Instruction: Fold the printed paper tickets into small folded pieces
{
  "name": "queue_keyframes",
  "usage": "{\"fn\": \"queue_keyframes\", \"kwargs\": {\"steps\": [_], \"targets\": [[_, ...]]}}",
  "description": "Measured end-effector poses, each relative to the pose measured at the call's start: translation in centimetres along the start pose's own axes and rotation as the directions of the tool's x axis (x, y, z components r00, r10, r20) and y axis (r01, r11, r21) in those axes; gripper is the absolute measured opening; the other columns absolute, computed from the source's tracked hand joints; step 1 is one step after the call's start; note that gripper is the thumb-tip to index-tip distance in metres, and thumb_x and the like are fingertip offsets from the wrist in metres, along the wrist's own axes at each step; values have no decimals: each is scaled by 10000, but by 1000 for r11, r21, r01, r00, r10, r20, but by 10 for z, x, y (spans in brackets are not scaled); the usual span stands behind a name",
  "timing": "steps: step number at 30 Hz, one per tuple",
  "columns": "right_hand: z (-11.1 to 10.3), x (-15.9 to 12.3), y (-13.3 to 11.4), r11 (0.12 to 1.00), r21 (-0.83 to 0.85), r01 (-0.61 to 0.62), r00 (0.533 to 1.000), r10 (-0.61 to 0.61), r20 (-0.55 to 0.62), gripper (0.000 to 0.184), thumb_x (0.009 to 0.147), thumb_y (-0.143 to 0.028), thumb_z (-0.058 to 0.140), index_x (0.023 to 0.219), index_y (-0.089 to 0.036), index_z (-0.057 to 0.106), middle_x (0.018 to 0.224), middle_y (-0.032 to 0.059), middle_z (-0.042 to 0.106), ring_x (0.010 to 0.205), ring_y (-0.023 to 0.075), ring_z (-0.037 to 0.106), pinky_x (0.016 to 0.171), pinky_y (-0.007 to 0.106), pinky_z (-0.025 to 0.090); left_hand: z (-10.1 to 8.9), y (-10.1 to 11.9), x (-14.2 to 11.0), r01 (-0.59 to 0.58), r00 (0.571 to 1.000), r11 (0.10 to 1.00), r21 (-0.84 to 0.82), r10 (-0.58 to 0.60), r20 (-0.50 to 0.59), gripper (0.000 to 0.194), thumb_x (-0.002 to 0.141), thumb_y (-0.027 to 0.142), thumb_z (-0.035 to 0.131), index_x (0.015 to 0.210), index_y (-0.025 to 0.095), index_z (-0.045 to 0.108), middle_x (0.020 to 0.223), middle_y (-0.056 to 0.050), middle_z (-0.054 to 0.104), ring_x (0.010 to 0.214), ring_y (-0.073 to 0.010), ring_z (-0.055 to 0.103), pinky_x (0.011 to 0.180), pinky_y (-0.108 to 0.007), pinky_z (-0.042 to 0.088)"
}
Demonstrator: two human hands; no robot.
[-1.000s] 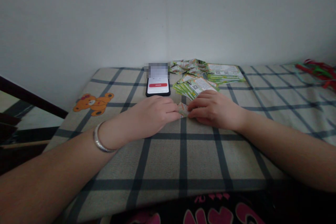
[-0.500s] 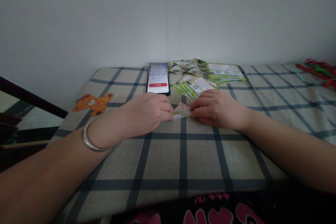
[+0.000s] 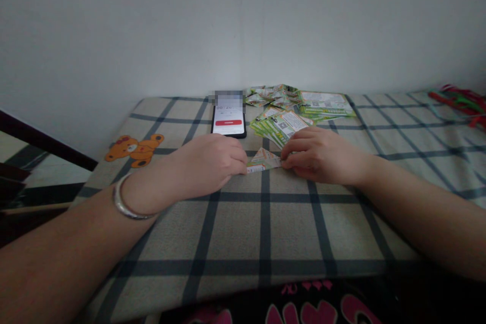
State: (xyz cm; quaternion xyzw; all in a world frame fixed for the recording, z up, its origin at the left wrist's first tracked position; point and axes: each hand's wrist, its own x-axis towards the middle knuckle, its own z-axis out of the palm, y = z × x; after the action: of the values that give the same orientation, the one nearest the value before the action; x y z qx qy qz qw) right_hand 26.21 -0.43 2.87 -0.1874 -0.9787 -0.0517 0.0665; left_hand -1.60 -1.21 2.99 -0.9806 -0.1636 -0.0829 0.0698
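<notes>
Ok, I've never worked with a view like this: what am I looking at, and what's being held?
There's no robot here: these are a person's bare hands, seen from one camera worn on the head, looking forward and down. The left hand, with a bracelet on its wrist, and the right hand hold opposite ends of a small folded paper. Beyond them on the checked cloth lie a phone, fanned cards, folded pieces and more cards. A bear picture is at left. I can't tell what the red and green bundle at far right is.
</notes>
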Motion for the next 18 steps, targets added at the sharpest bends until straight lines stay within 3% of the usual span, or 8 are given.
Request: {"fn": "queue_keyframes", "kwargs": {"steps": [14,18], "targets": [[-6,-3,3,998,63,-27,1000,26,14,152,867,-180,550,802,-219,681,860,28,667,844,180,553,738,340,388,0,-5,-5,76,996,993,-93,-71,52,374,830,27,464,916,234,764,977,-14,749,851,-144,655,807,-280,509],[-7,-4,3,999,42,-16,1000,16,1,152,860,-180,549,797,-214,683,844,28,675,843,181,564,800,362,381,0,-6,-6,69,997,992,-106,-65,47,393,809,8,442,885,219,764,977,-11,752,849,-140,658,813,-279,511]]}}
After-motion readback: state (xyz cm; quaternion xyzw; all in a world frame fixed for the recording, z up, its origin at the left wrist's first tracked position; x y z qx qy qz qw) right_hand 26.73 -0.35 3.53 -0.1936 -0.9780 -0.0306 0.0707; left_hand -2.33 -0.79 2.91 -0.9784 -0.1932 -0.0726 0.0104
